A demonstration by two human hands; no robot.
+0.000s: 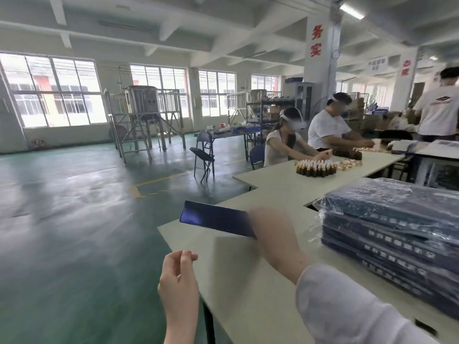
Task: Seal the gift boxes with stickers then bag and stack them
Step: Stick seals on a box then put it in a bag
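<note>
Well, the biggest thing is the stack of bagged boxes, just to the right of the right forearm, its plastic wrinkled and shiny. I'd guess those bags are slick, so the pile wants squaring by its edges. The loose gift box is up in the air at the end of the right hand, tilted and just beyond the left hand. It looks flat, stiff and light, with a glossy dark blue face I'd expect to slide under fingertips, so it is best taken by the long edges or a short end. The right hand is blurred where it meets the box, so I cannot tell how its fingers lie. The left hand has thumb and forefinger tips pinched together, with nothing I can make out between them. Left of that hand spreads the hall's green floor. The pale table runs under the right arm, and far past the right hand other people sit over clustered small bottles.
</note>
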